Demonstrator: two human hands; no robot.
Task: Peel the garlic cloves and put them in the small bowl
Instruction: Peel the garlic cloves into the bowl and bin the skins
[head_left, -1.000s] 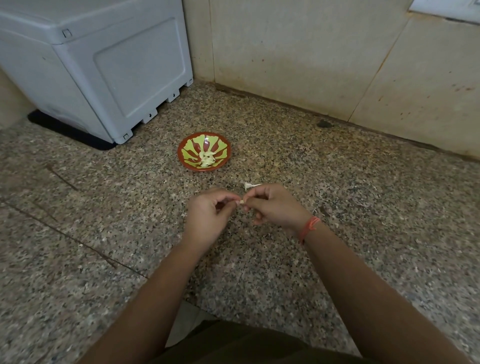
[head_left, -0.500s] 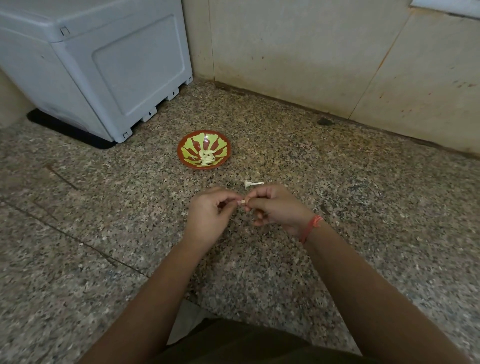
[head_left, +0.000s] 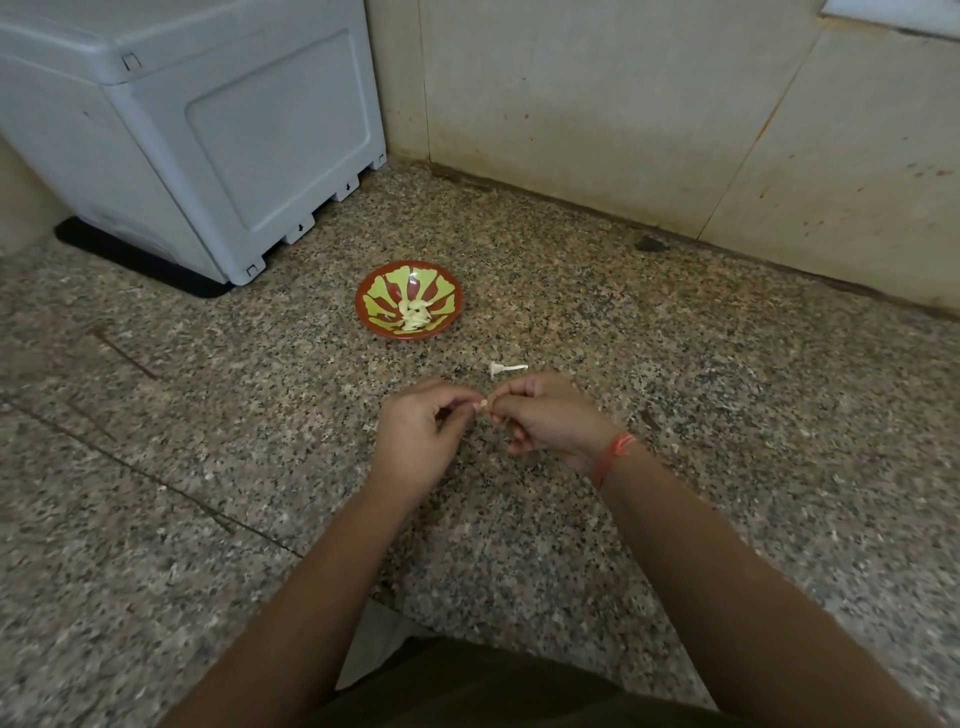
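A small red bowl (head_left: 448, 288) with a green leaf pattern sits on the speckled granite floor, holding several pale peeled garlic cloves (head_left: 414, 315). Nearer to me, my left hand (head_left: 418, 441) and my right hand (head_left: 550, 418) meet fingertip to fingertip, both pinching one small garlic clove (head_left: 484, 406); only its tip shows between the fingers. My right wrist wears an orange thread band. A white scrap of garlic stem or skin (head_left: 505, 368) lies on the floor just beyond my right hand.
A large grey plastic appliance (head_left: 197, 135) stands on a black mat at the back left. Beige wall tiles (head_left: 649, 104) rise behind the bowl. My dark-clothed lap (head_left: 467, 686) fills the bottom edge.
Both hands stay joined on the clove with only slight finger shifts. The view has drifted a little; the bowl and the white scrap have not moved.
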